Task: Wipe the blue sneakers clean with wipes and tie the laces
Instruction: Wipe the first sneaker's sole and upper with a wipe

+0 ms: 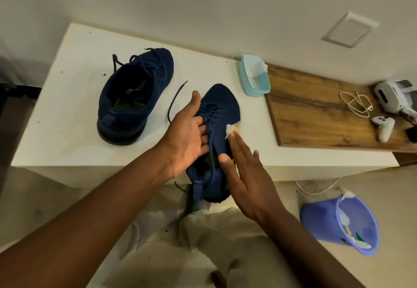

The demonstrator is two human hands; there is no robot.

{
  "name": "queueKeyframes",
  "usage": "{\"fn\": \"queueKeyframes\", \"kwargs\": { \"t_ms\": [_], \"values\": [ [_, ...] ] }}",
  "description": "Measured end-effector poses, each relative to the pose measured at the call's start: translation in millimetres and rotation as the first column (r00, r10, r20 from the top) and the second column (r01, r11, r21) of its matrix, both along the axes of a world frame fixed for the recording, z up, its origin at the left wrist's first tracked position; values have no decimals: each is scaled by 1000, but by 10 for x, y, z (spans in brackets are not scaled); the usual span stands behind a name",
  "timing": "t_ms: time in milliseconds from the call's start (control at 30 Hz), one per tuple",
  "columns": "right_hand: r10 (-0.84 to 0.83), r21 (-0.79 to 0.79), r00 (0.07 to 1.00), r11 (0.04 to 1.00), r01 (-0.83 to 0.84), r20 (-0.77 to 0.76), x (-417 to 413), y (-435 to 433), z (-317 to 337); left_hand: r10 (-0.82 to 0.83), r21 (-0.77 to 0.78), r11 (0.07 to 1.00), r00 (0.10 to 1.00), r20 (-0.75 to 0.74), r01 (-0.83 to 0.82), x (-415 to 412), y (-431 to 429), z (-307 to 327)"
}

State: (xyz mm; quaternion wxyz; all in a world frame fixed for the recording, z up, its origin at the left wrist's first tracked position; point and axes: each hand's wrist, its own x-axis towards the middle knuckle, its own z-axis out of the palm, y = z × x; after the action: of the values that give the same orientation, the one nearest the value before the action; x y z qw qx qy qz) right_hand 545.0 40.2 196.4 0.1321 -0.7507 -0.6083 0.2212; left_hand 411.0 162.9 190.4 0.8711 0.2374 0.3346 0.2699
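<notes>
Forearms reach in from below; left hand point(187, 129) open, palm up, straight fingers against lace side of held sneaker point(220, 107), thumb spread; right hand point(246, 174) flat, fingertips point(236, 137) pressing wipe point(232, 127) onto sneaker's right flank. Sneaker sits between hands — long axis running away from person, toe far over desk point(67, 84), heel near, overhanging desk edge. Wipe lies toward toe, so right hand nearer for next stroke — likely along flank. Laces point(211, 112) loose; second sneaker point(135, 93) on desk to left, apart.
</notes>
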Motion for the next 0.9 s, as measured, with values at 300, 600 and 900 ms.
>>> {"fn": "queueKeyframes", "kwargs": {
  "t_ms": [300,600,900],
  "values": [
    [222,-39,969,975,-219,106,-225,-345,54,113,30,994,968,-225,-109,-65,45,-96],
    [-39,1,996,999,40,-83,-66,327,-56,-108,352,859,804,-585,372,-288,-42,-106],
    [33,-36,999,999,-33,-1,-341,-296,14,114,517,847,910,-399,121,-134,-56,-192]
  ]
}}
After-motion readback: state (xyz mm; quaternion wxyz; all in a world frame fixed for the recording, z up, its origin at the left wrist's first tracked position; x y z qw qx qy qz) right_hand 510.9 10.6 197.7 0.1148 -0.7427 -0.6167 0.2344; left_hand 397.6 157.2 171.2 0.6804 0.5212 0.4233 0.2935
